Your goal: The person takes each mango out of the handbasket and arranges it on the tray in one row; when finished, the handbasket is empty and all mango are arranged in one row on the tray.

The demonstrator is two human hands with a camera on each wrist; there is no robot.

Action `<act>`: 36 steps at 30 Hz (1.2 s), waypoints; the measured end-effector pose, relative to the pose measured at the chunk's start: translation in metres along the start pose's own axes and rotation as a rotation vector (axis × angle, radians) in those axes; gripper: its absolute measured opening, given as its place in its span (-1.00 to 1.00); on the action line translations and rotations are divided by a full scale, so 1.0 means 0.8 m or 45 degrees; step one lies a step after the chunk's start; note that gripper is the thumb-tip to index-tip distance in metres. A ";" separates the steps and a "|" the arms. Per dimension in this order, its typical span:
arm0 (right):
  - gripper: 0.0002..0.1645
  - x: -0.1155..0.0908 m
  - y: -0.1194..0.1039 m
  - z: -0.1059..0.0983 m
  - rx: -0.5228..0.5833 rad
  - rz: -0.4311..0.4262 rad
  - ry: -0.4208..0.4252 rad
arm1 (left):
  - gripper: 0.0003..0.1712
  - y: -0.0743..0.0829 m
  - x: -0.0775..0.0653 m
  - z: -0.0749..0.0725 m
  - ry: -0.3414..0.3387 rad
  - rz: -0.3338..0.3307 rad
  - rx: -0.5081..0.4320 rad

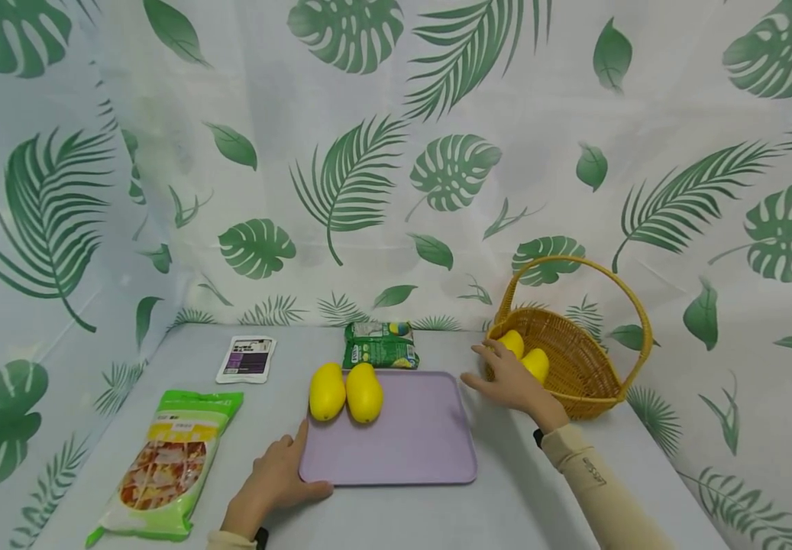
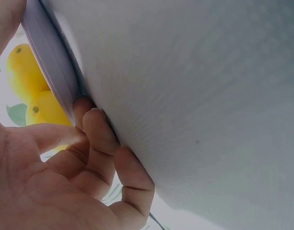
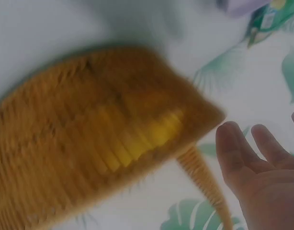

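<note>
Two yellow mangoes, one left (image 1: 328, 391) and one right (image 1: 364, 393), lie side by side at the back left of a lilac tray (image 1: 409, 451). My left hand (image 1: 275, 477) holds the tray's front left corner, thumb along the front edge and fingers at the left side. In the left wrist view those fingers (image 2: 100, 132) curl against the tray rim and table. My right hand (image 1: 505, 378) is over the left rim of a wicker basket (image 1: 577, 363), fingers spread, nothing held. Two more mangoes (image 1: 536, 363) sit inside, partly hidden by that hand and the rim.
A green packet (image 1: 382, 347) lies behind the tray. To the left are a small white and purple sachet (image 1: 247, 360) and a larger green and white food bag (image 1: 165, 466). The basket's tall arched handle (image 1: 632, 305) rises near the leaf-patterned curtain (image 1: 368, 260).
</note>
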State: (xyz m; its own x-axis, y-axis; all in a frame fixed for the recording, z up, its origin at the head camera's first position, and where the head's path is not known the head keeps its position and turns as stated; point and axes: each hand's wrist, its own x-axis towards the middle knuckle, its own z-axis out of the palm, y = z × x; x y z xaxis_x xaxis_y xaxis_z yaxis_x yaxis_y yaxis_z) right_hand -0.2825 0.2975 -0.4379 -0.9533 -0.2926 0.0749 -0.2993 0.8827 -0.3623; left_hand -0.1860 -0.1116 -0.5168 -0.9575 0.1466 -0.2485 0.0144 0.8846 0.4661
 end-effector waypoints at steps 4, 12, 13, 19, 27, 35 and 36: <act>-0.11 -0.004 0.020 -0.015 -0.033 0.025 -0.002 | 0.41 -0.001 -0.001 0.000 0.003 0.004 -0.007; -0.06 -0.023 0.062 -0.032 -0.080 0.120 -0.041 | 0.40 0.000 -0.005 0.001 -0.021 -0.010 -0.027; -0.05 -0.025 0.067 -0.034 -0.086 0.132 -0.049 | 0.40 0.000 -0.005 0.001 -0.018 -0.006 -0.027; -0.03 -0.030 0.096 -0.042 -0.163 0.160 -0.086 | 0.39 0.000 -0.004 0.000 -0.008 0.007 -0.022; -0.02 -0.027 0.124 -0.049 -0.220 0.211 -0.221 | 0.40 -0.001 -0.002 0.003 -0.017 0.006 -0.010; 0.04 -0.011 0.138 -0.061 -0.281 0.264 -0.359 | 0.40 0.002 -0.004 -0.002 -0.006 -0.008 -0.020; 0.05 -0.010 0.139 -0.061 -0.275 0.272 -0.371 | 0.40 0.003 -0.004 -0.003 -0.006 -0.007 -0.023</act>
State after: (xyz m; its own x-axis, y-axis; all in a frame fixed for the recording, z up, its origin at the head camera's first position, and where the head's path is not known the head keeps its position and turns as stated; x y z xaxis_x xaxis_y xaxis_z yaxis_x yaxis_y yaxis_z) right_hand -0.3103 0.4163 -0.4333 -0.9530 -0.1592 -0.2577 -0.1275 0.9825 -0.1355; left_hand -0.1834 -0.1111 -0.5132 -0.9561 0.1437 -0.2552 0.0037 0.8772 0.4801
